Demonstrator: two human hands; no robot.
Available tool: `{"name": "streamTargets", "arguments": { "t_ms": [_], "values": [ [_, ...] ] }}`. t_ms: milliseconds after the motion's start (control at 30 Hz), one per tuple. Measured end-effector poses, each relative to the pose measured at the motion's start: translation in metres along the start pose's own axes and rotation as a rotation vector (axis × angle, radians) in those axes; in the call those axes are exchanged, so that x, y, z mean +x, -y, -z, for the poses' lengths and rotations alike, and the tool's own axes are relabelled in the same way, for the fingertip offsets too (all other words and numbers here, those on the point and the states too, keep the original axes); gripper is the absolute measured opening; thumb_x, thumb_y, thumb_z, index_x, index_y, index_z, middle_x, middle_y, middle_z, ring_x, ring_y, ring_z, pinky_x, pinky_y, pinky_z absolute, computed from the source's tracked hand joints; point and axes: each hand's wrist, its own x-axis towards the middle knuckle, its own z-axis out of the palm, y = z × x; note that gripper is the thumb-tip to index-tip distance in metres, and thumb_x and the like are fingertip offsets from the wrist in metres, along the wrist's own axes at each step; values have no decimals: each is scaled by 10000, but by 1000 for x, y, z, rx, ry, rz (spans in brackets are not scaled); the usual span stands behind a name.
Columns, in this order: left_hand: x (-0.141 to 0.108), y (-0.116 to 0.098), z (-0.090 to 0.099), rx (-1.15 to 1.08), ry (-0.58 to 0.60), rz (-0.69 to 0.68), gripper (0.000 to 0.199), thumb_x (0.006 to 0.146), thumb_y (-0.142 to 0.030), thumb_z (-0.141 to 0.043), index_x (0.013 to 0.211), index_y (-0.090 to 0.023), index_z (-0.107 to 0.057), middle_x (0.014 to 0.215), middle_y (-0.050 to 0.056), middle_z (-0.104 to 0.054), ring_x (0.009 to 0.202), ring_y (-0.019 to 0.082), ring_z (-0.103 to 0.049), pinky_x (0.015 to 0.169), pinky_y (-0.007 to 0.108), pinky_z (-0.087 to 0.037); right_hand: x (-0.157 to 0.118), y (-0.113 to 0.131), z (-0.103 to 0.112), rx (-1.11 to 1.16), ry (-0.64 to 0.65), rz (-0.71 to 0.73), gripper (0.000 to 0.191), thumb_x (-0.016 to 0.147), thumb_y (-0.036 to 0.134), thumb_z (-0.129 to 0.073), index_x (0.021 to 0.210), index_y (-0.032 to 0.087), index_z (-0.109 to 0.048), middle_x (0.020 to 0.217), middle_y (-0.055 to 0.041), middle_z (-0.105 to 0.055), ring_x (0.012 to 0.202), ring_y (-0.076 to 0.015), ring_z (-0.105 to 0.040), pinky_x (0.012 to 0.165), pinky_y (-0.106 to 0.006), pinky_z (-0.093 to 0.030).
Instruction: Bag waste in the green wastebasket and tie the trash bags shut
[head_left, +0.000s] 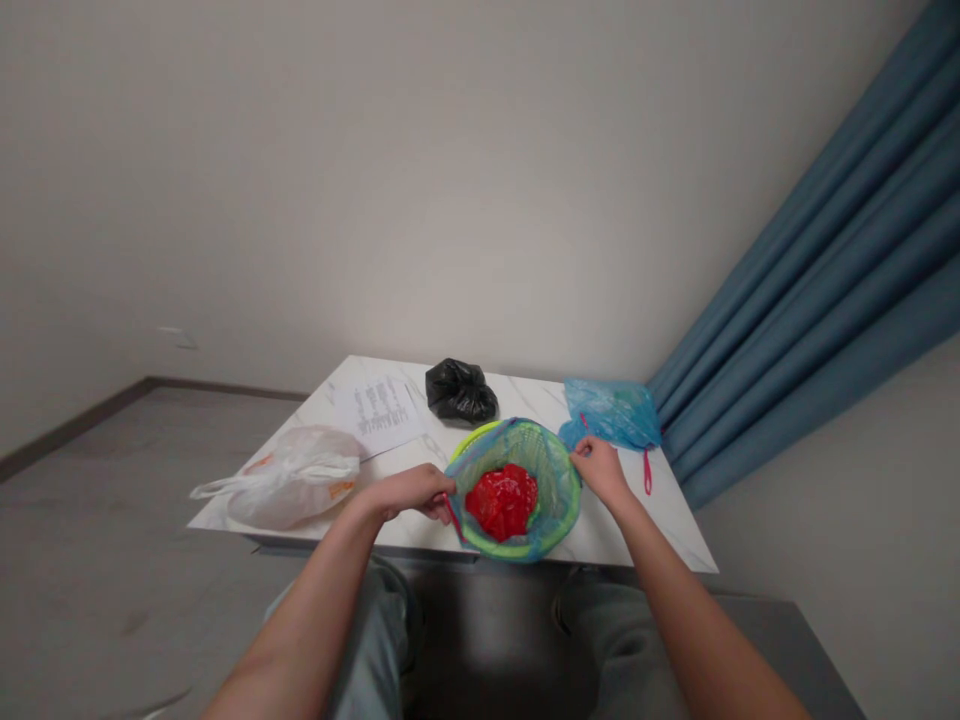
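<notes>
A green basket (574,505) stands near the front edge of the white table, lined with a thin blue bag (551,535). Inside the liner lies a crumpled red plastic bag (501,500). At the basket's left rim, my left hand (421,492) is closed on the liner's edge, beside a pink drawstring (455,518). My right hand (596,462) pinches the liner at the right rim, its fingers pressed together. Another stretch of pink drawstring hangs by the right wrist.
A tied white bag (296,478) sits on the table's left side, next to a printed sheet (384,410). Behind the basket is a black bag (459,392). A blue bag (619,412) lies at the back right, near the blue curtain (817,280).
</notes>
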Motion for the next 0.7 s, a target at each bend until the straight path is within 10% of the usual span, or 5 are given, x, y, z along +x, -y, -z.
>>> {"name": "streamTargets", "arguments": {
  "t_ms": [300, 533, 700],
  "values": [
    [21, -7, -7, -573, 26, -64, 318, 787, -338, -639, 556, -185, -483, 538, 4, -571, 506, 106, -557, 606, 237, -515, -26, 24, 17, 483, 392, -516, 208, 856, 162, -549, 670, 195, -463, 465, 40, -474, 393, -75, -459, 392, -171, -350],
    [29, -14, -7, -751, -236, -35, 196, 882, -274, -585, 732, -149, -597, 519, -28, -554, 415, 82, -486, 457, 204, -466, -33, 19, 20, 348, 488, -583, 142, 906, 163, -523, 784, 196, -457, 584, -4, -576, 463, -120, -591, 399, -177, -377],
    [29, -8, -7, -677, -214, 42, 201, 855, -295, -639, 733, -137, -608, 492, -22, -570, 390, 93, -485, 409, 204, -439, -41, 23, 21, 347, 616, -575, 116, 929, 165, -487, 826, 200, -448, 566, 41, -528, 427, -107, -550, 477, -251, -506]
  ]
}}
